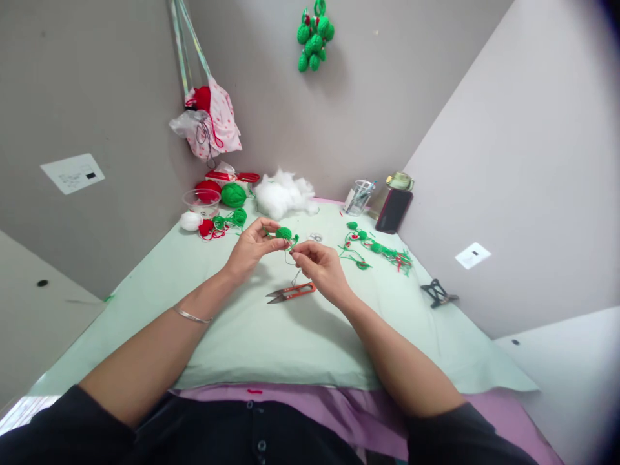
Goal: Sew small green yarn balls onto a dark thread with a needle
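Left hand (254,244): thumb and fingers gripping a small green crocheted piece (283,233), held up above the pale green cloth (232,355), roughly mid-table. Right hand (317,258): thumb and fingertips pinched closed just beside the piece, near its curly green end; whatever sits between them looks like thread or a needle, too small to be sure. Dark thread (285,258) loops below the piece, between the hands. Bracelet (192,316) on left wrist.

Orange-handled snips (292,292) lie on the cloth below the hands, blades pointing left. Behind the hands: white stuffing (285,194) in a fluffy heap. Left of it, green yarn ball (233,195), red yarn ball (209,187), white yarn ball (191,221), plus a clear tub (201,210). Right side: small green pieces with red bits and loose ends (375,247) (messy pile), clear cup (359,198), phone (394,211) tilted upright, black claw clip (438,294) near cloth edge. On the wall: dotted bag (220,123) at left, green crocheted cluster (314,44) up top.
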A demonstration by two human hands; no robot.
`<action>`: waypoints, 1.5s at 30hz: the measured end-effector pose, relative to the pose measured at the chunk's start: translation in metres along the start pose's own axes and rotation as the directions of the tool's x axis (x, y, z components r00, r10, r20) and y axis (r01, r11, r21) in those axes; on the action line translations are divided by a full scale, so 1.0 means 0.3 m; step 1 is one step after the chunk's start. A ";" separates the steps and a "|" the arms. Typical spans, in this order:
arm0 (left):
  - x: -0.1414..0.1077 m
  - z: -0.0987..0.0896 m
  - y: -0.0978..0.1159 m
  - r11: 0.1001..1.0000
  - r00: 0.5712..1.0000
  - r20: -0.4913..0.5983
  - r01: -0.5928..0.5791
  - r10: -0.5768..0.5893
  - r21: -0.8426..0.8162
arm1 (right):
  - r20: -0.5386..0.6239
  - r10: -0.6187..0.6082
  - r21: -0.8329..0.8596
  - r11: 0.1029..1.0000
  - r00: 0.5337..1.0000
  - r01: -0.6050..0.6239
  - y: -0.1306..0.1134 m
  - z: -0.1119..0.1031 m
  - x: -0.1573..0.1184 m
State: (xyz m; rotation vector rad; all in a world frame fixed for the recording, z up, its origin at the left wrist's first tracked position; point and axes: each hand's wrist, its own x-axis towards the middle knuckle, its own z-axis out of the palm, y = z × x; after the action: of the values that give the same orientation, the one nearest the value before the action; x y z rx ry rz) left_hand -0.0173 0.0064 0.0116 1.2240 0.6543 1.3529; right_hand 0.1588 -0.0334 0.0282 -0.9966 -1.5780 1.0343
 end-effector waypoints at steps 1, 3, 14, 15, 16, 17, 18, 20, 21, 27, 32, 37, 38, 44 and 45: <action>0.000 0.001 0.000 1.000 1.000 -0.004 -0.002 0.002 0.005 | 0.000 0.005 0.003 1.000 1.000 -0.005 0.000 0.000 0.000; -0.002 0.005 0.002 1.000 1.000 -0.007 -0.002 0.002 0.011 | -0.002 0.009 0.008 1.000 1.000 -0.009 -0.002 0.000 0.000; -0.015 0.025 -0.005 0.997 0.998 0.057 0.045 -0.042 -0.056 | -0.008 -0.043 0.037 0.998 0.999 0.043 0.008 0.006 -0.001; -0.017 0.026 -0.007 0.997 0.997 0.057 0.052 -0.049 -0.059 | -0.007 -0.054 0.032 0.998 0.999 0.054 0.010 0.006 0.000; -0.018 0.028 -0.008 0.997 0.997 0.054 0.057 -0.054 -0.059 | -0.005 -0.059 0.027 0.998 0.998 0.060 0.011 0.006 0.000; -0.020 0.029 -0.008 0.996 0.997 0.051 0.060 -0.057 -0.058 | -0.002 -0.058 0.025 0.998 0.998 0.058 0.012 0.006 -0.001; -0.020 0.029 -0.008 0.997 0.997 0.048 0.061 -0.058 -0.056 | 0.002 -0.050 0.026 0.998 0.999 0.050 0.012 0.006 -0.001; -0.020 0.030 -0.006 0.997 0.997 0.045 0.060 -0.058 -0.049 | 0.012 -0.026 0.040 0.999 1.000 0.025 0.011 0.007 -0.003; -0.020 0.029 -0.005 0.997 0.998 0.041 0.056 -0.054 -0.046 | 0.018 -0.014 0.050 0.999 1.000 0.013 0.010 0.008 -0.003; -0.016 0.023 0.001 1.000 1.000 0.013 0.008 -0.008 -0.012 | 0.049 0.030 0.094 0.995 0.998 -0.035 0.002 0.005 -0.002; -0.015 0.023 0.004 0.998 0.999 -0.010 -0.035 0.035 0.045 | 0.079 0.072 0.156 0.984 0.994 -0.084 -0.003 0.001 0.003; -0.018 0.030 0.000 0.998 0.999 0.014 0.051 -0.050 -0.034 | 0.051 0.035 0.102 0.994 0.998 -0.041 0.018 0.006 0.003; -0.019 0.032 0.000 0.995 0.997 0.015 0.076 -0.075 -0.061 | 0.040 0.003 0.066 0.998 0.999 -0.006 0.025 0.008 0.003; -0.023 0.037 0.011 0.986 0.993 0.005 0.117 -0.117 -0.122 | -0.018 -0.181 -0.146 0.973 0.983 0.176 0.053 0.014 -0.001; -0.023 0.037 0.012 0.985 0.993 0.006 0.117 -0.117 -0.123 | -0.024 -0.191 -0.153 0.971 0.981 0.185 0.054 0.014 -0.001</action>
State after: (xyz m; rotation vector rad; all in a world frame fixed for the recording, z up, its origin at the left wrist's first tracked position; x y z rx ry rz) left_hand -0.0096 -0.0039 0.0162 1.0700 0.6246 1.2769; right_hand 0.1567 -0.0295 0.0120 -0.9405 -1.7021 0.7707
